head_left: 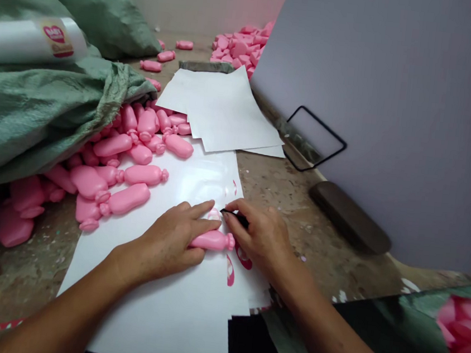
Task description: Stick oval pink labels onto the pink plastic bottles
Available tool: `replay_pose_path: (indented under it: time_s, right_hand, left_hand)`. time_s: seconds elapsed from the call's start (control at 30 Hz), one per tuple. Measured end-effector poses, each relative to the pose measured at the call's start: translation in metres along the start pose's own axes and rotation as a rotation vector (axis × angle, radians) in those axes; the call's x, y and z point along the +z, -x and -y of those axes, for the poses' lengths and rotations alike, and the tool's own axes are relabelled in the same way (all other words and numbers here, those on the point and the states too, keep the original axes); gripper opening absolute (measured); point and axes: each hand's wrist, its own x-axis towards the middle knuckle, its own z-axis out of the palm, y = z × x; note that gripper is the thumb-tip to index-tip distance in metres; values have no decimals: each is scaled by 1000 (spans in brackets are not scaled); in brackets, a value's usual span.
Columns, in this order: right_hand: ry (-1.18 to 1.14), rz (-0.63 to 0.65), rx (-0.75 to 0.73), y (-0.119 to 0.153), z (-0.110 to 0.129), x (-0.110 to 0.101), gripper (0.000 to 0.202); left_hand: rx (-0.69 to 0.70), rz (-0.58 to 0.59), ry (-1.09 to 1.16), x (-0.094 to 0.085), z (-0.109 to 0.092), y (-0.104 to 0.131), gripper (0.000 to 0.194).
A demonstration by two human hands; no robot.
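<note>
My left hand (177, 232) lies over the white sheet (162, 309), its fingers around a small pink bottle (214, 240) that rests on its side. Its index finger reaches forward beside a pink-and-white label (213, 214). Pinched in my right hand (261, 232) is a slim black pointed tool (235, 217), its tip at that label's right edge. I cannot make out whether it is a blade or a pen. Red-and-white labels (230, 270) lie near the bottle's neck, partly under my right hand.
Many pink bottles (134, 174) spill from a green woven sack (57, 113) at left. Blank white sheets (229, 108) lie ahead. A large grey panel (386, 102) with a black wire frame stands at right, and more pink bottles (240, 48) are heaped behind it.
</note>
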Motion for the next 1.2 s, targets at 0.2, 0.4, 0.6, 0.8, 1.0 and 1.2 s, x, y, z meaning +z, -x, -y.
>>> replay_pose_path:
  time_s: [0.2,0.4,0.6,0.8,1.0,1.2]
  right_hand:
    - [31,-19,18,1,4,2,16]
    - [-19,-2,45,-1,4,5,14]
    - [-7,8,-5,-3,0,6,14]
    - [111,-51,34,-8,2,11,19]
    - [-334,-19,181,-3,7,-6,30]
    - [-425,-73,168,13,5,-17,28]
  left_hand:
    - [-19,22,-8,-1,-2,0,44]
    - [-29,14,18,0,-3,-1,44]
    - [-89,-73,299,-7,-2,1,29]
    - [-428,-170,622,-18,-2,0,36]
    - [-468,-252,739,-10,4,-1,44]
    - [-437,-263,723,-12,2,-2,39]
